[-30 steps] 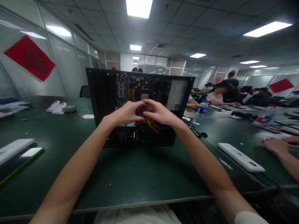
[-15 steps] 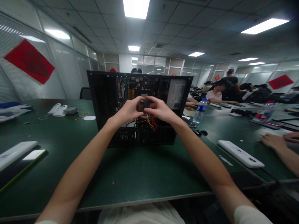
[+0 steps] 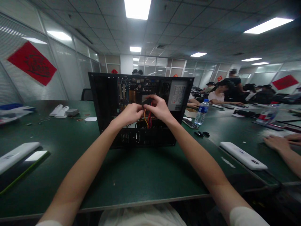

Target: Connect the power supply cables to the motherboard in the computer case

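Observation:
An open black computer case (image 3: 138, 139) stands on the green table (image 3: 141, 175) in front of me, its motherboard (image 3: 128, 91) and silver power supply (image 3: 176, 94) facing me. My right hand (image 3: 160, 108) has its thumb and fingers closed around a cable bundle (image 3: 148, 121) of red, yellow and black wires, with a dark part between the fingers. Just left of it, my left hand (image 3: 130, 113) is closed, its fingertips against the wires at the bundle's upper end. Whatever its fingers pinch is hidden.
A water bottle (image 3: 201, 112) and a phone (image 3: 190, 123) stand and lie right of the case. White devices lie at the right (image 3: 243, 155) and left (image 3: 20, 155). Small black pieces (image 3: 202, 134) are nearby. Another person's hands (image 3: 279, 142) rest at the far right.
My left hand has turned and its fingers have curled closer together, lower down by the wires. The right hand has shifted slightly, and the wires hang straighter.

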Demonstrator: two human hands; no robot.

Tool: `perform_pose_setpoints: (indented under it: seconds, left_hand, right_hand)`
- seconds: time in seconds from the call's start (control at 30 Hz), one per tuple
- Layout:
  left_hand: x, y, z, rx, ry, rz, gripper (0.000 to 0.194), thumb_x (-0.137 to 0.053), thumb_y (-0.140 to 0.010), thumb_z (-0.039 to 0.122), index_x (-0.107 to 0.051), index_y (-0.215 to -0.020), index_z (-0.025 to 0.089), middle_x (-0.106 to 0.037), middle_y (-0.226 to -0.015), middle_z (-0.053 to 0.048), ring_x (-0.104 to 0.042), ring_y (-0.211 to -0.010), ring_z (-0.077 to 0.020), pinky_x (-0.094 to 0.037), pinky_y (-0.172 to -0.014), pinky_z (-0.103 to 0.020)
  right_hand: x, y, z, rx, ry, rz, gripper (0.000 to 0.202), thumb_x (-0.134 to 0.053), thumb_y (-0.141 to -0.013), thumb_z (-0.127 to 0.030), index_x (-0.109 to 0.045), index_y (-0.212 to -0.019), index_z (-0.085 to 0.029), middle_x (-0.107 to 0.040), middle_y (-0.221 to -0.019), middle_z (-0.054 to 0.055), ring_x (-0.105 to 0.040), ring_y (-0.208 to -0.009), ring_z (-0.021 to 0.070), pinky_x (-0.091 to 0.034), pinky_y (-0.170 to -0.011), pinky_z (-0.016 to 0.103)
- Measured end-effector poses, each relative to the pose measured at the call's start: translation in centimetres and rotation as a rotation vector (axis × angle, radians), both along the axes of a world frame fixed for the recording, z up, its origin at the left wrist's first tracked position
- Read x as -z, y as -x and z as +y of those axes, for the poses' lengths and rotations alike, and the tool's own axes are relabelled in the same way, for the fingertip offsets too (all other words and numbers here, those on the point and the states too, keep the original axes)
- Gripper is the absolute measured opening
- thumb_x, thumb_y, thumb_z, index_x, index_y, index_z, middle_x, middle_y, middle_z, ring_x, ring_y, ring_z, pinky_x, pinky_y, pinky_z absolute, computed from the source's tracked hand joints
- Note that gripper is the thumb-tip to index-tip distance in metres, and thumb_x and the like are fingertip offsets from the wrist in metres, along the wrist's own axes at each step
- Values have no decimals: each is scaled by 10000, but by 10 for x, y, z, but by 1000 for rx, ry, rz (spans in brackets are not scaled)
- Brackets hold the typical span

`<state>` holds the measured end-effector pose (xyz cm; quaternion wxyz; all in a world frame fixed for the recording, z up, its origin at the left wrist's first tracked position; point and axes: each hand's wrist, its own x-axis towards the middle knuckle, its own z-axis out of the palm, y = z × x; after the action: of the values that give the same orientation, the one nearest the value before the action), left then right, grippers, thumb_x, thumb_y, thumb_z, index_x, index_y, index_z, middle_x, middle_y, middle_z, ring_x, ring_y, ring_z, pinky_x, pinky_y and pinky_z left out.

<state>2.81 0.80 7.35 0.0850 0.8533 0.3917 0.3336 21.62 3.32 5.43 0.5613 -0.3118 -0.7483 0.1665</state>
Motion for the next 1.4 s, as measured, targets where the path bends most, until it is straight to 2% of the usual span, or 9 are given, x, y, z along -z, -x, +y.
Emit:
perform_pose_setpoints:
  seconds: [0.23,0.33,0.43,0.5,0.63,0.73,0.97,1.2,1.4]
  left_hand:
    - [23,1,35,176,253,-148,278,-576,-916,337,-749,-847,131,-772,-855,-75,-666,-784,-196,-497,-739,-288]
    - [41,-4,47,93,311,-150,280,-579,-896,320,-740,-749,145,-754,-763,-70,-676,-732,-198,-502,-717,-285]
    - [55,-9,52,-32,325,-134,269,-587,-858,296,-725,-674,156,-721,-681,-57,-659,-686,-195,-475,-660,-274]
    - [58,-9,52,-2,363,-95,269,-599,-853,331,-743,-703,160,-718,-685,-46,-641,-683,-186,-454,-652,-269]
    - [58,-7,48,104,370,46,288,-605,-847,373,-717,-674,172,-617,-605,1,-509,-593,-150,-361,-591,-270]
    - [58,-8,49,11,288,94,302,-580,-853,314,-666,-600,173,-501,-530,23,-421,-550,-135,-283,-559,-279]
    - [59,-6,57,-207,252,67,312,-591,-911,326,-820,-820,133,-668,-623,-22,-571,-629,-162,-373,-589,-257]
    - [49,-10,65,-343,210,236,307,-608,-923,281,-824,-768,128,-758,-727,-108,-699,-750,-219,-459,-673,-280]
    - [45,-22,67,-438,234,301,268,-667,-863,298,-829,-912,92,-795,-879,-179,-753,-894,-285,-512,-733,-293]
  right_hand:
    - [26,4,32,295,-99,-45,301,-708,-873,-275,-632,-1153,-191,-706,-901,28,-658,-799,206,-488,-762,320]
    - [42,3,43,402,-83,-214,310,-701,-906,-241,-639,-1206,-190,-703,-879,34,-663,-812,226,-476,-777,326]
    - [53,2,50,392,-42,-337,276,-729,-895,-184,-670,-1164,-173,-732,-967,63,-679,-903,231,-474,-825,320]
    - [55,1,50,400,3,-369,246,-741,-891,-170,-684,-1130,-156,-741,-1024,80,-680,-941,225,-473,-846,312]
    - [53,-1,44,434,133,-459,268,-728,-924,-214,-695,-1175,-126,-751,-1037,93,-691,-946,212,-478,-841,292]
    - [51,0,40,448,188,-558,258,-694,-956,-228,-711,-1193,-125,-764,-1101,110,-701,-1024,219,-479,-880,286]
    - [48,0,38,444,294,-567,282,-612,-1026,-285,-764,-1199,-122,-771,-1209,142,-715,-1096,232,-488,-908,273]
    - [49,1,38,419,383,-544,281,-605,-1026,-267,-813,-1126,-106,-800,-1129,143,-747,-1033,250,-501,-815,273]
    - [51,0,38,418,346,-548,282,-606,-1025,-273,-824,-1100,-112,-795,-1139,162,-742,-1079,280,-510,-859,295]
